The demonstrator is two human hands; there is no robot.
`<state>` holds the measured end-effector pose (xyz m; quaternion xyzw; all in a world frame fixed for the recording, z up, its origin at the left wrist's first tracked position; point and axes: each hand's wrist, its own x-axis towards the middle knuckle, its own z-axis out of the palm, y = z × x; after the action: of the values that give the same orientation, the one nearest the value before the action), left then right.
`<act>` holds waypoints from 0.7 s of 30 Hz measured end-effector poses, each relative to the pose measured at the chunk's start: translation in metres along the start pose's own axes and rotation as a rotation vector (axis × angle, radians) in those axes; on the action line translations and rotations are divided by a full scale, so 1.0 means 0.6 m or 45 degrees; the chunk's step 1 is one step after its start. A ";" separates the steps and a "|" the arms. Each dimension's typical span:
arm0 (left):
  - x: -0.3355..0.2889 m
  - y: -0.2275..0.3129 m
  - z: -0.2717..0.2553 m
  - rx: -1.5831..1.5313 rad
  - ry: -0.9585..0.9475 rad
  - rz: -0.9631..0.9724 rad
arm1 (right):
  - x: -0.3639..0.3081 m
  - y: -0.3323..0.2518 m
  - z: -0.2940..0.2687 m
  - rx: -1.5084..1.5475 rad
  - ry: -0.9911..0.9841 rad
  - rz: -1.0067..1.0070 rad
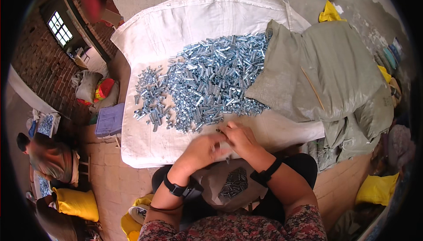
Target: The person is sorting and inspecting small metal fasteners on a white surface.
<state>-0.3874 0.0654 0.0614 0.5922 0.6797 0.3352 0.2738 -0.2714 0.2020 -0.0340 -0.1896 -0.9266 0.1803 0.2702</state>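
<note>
My two hands are close together over the near edge of a white cloth. My right hand [240, 139] is closed in a pinch, with the dark end of a small metal part [219, 131] showing at its fingertips. Beside it, my left hand [202, 152] is smeared by motion, so its fingers are unclear. Just beyond lies a broad heap of small silvery metal sleeves [216, 71], with shorter nut-like pieces along its near and left sides. Below my hands, a pale bag [209, 183] in my lap holds several dark slim metal pieces [235, 183].
The white cloth [150, 146] covers the work surface. A grey-green woven sack [339, 69] lies on its right, with a thin stick [313, 89] on top. Two people [53, 159] work at the left near a yellow sack [77, 203]. A blue-grey folded cloth [109, 120] sits left of the surface.
</note>
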 end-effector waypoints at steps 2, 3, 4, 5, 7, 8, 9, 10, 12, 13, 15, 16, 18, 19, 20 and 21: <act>0.036 -0.050 0.013 0.266 0.463 0.110 | 0.005 -0.004 0.002 0.055 0.003 -0.012; 0.051 -0.067 0.018 0.521 0.606 0.029 | 0.010 -0.009 -0.002 -0.008 -0.036 -0.005; 0.066 -0.080 0.026 0.522 0.611 0.027 | 0.014 -0.013 -0.003 -0.072 -0.075 0.002; 0.083 -0.087 0.038 0.650 0.553 -0.008 | 0.014 -0.011 -0.003 -0.074 -0.078 0.001; 0.099 -0.105 0.054 0.776 0.495 -0.045 | 0.011 -0.008 -0.004 0.023 0.037 0.072; 0.105 -0.109 0.059 0.781 0.531 -0.071 | 0.011 -0.006 -0.006 0.019 0.034 0.076; 0.108 -0.113 0.064 0.786 0.568 -0.099 | 0.014 -0.004 -0.010 0.085 0.062 0.141; 0.107 -0.118 0.064 0.783 0.568 -0.099 | 0.017 -0.002 -0.012 0.151 0.090 0.204; 0.103 -0.108 0.058 0.712 0.640 -0.104 | 0.017 0.007 -0.017 0.288 0.132 0.271; 0.102 -0.110 0.059 0.708 0.638 -0.101 | 0.015 0.011 -0.019 0.430 0.177 0.331; 0.099 -0.116 0.053 0.405 0.814 0.033 | 0.015 0.011 -0.026 0.684 0.163 0.418; 0.097 -0.120 0.054 0.407 0.818 0.036 | 0.015 0.010 -0.029 0.939 0.145 0.507; 0.094 -0.113 0.053 -0.715 0.655 -0.181 | 0.018 -0.003 -0.043 1.168 0.145 0.611; 0.085 -0.110 0.051 -0.711 0.654 -0.177 | 0.018 -0.010 -0.052 1.397 0.139 0.718; 0.074 -0.078 0.040 -1.092 0.498 -0.270 | 0.015 -0.008 -0.062 1.390 0.154 0.724; 0.061 -0.060 0.032 -1.462 0.345 -0.367 | 0.014 -0.013 -0.069 1.445 0.125 0.735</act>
<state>-0.4004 0.1017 0.0220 0.2040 0.4925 0.6802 0.5031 -0.2564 0.2085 0.0057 -0.2669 -0.5852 0.6996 0.3112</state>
